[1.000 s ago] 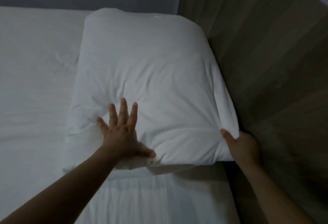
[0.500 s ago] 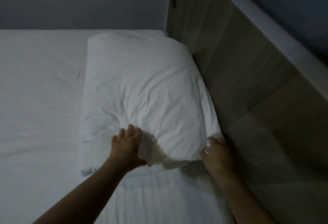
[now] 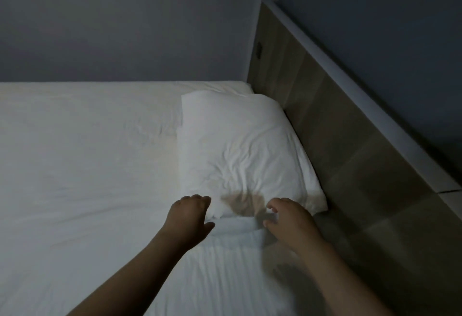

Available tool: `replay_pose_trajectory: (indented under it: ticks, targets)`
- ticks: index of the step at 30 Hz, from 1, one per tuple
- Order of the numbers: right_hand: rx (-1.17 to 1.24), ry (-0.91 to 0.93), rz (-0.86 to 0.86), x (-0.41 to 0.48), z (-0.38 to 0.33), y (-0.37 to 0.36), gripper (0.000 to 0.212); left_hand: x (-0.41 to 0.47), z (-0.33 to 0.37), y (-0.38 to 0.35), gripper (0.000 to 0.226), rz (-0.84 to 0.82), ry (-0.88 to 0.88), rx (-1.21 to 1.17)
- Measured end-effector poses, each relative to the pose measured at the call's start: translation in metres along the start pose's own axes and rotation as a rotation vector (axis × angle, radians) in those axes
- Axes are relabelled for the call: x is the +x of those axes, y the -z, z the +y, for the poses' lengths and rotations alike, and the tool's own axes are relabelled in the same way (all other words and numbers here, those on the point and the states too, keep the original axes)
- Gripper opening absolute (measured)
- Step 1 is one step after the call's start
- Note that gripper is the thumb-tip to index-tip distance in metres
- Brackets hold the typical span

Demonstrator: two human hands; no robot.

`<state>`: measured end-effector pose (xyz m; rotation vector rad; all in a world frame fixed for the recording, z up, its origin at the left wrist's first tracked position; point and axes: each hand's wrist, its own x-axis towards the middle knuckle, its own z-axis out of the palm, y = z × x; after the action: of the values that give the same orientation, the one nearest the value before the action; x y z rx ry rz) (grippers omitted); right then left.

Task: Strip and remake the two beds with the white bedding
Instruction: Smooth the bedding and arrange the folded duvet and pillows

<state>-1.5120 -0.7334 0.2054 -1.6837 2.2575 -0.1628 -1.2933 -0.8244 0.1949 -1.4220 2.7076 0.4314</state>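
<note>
Since the pillow looks soft and light (creased all over), grip its near corners; left hand and right hand curl there, whether holding I cannot tell.

single head-worn view, looking forward and down, close over pillow by headboard

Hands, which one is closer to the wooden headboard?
The right hand, at the near edge of the pillow on the headboard side; the left hand is at the corner farther from it.

Bare forearms, left hand, right hand
</note>
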Motion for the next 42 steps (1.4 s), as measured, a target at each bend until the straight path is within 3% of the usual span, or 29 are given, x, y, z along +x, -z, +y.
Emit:
replay_pose_trajectory:
  ticks: [11,17,22,25,30,42]
  targets:
    - [0.030,0.154,-0.012,-0.056,-0.145,0.004,0.030,-0.126,-0.088,0.040,0.048,0.079,0.153,-0.117]
    - [-0.028,0.392,-0.090,-0.061,-0.228,-0.004,0.035,-0.203,-0.132,0.050,0.048,0.160,0.383,-0.172]
    - [-0.048,0.683,-0.165,-0.075,-0.309,-0.025,0.035,-0.296,-0.163,0.050,0.052,0.238,0.675,-0.209]
    - [-0.051,0.871,-0.253,-0.099,-0.358,-0.036,0.036,-0.362,-0.162,0.042,0.049,0.287,0.900,-0.248]
    - [-0.025,1.066,-0.320,-0.132,-0.407,-0.052,0.036,-0.430,-0.147,0.035,0.053,0.400,1.098,-0.317]
    - [-0.007,1.353,-0.318,-0.239,-0.521,-0.064,0.034,-0.575,-0.150,0.046,0.055,0.645,1.359,-0.295]
